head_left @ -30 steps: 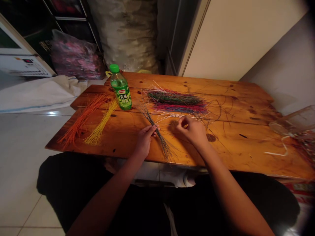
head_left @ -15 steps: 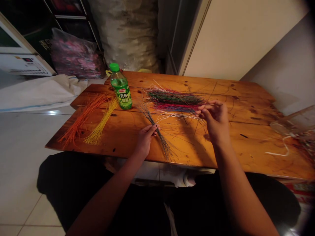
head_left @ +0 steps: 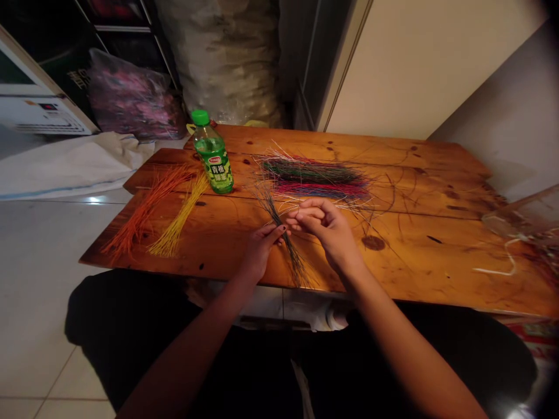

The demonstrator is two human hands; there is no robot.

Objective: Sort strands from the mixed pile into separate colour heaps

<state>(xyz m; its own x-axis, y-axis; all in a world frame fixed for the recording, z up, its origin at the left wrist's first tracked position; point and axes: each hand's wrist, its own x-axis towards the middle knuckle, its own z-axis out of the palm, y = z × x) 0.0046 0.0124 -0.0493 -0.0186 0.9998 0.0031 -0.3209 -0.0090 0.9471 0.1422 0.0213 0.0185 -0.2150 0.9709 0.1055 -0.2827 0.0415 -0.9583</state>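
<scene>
My left hand [head_left: 258, 251] pinches a thin bundle of dark strands [head_left: 293, 256] at its middle, above the table's near edge. Beside it on the right, my right hand [head_left: 329, 231] is closed, thumb against fingers, close to the bundle; whatever it holds is too fine to make out. Behind the hands lies a pile of strands: dark green ones [head_left: 312, 171] on top, red and pink ones [head_left: 325, 188] nearer, and some white ones around them. To the left rest an orange bundle [head_left: 146, 212] and a yellow bundle [head_left: 180, 224].
A green-capped bottle [head_left: 215, 163] stands on the wooden table [head_left: 419, 256] behind the yellow bundle. A white cord [head_left: 495, 271] lies at the right. Beyond the table are a plastic bag with pink contents [head_left: 133, 99] and white cloth [head_left: 74, 163].
My right hand has moved left and toward me, from the right end of the pile to beside the bundle. My left hand, still pinching the bundle, has shifted slightly right.
</scene>
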